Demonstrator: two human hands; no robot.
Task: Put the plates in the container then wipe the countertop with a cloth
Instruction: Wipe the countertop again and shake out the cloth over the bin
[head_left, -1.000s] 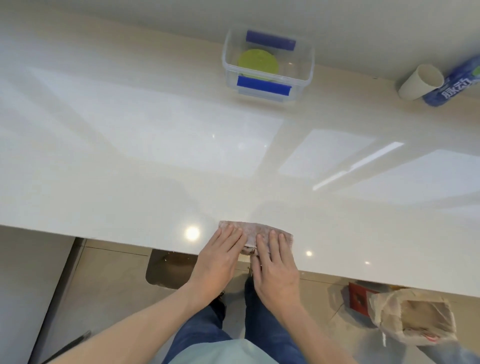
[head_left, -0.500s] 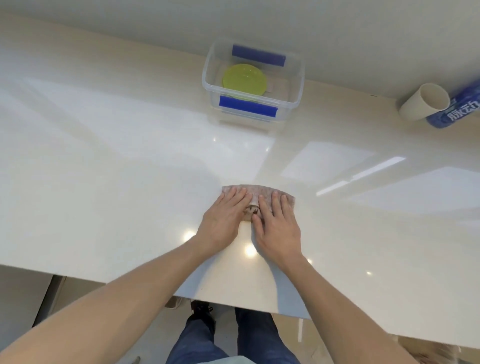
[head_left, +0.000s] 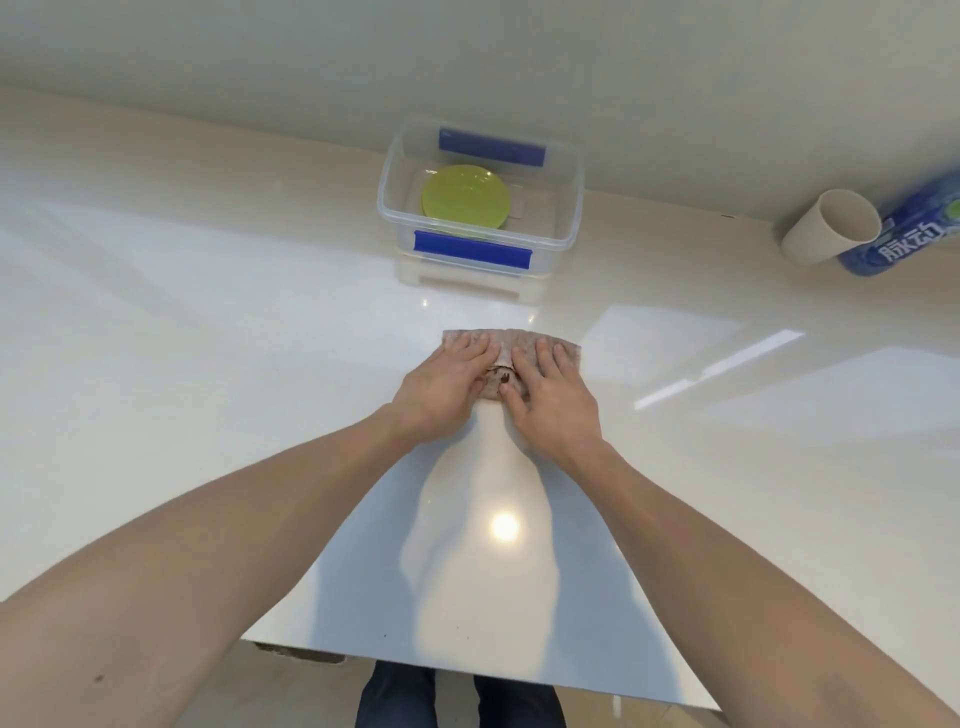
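Note:
A pinkish folded cloth (head_left: 511, 343) lies flat on the glossy cream countertop (head_left: 208, 338), a little in front of the container. My left hand (head_left: 444, 384) and my right hand (head_left: 550, 395) press down on it side by side, fingers spread and pointing away from me. The clear plastic container (head_left: 569, 208) with blue clips stands at the back by the wall. A green plate (head_left: 465, 203) lies flat inside it.
A beige paper cup (head_left: 826, 228) lies on its side at the back right, touching a blue bottle (head_left: 904, 234). The wall runs along the counter's far edge. The counter's near edge is just above my legs.
Both hands have pushed the cloth away from me, from the counter's near edge to the middle, close to the container.

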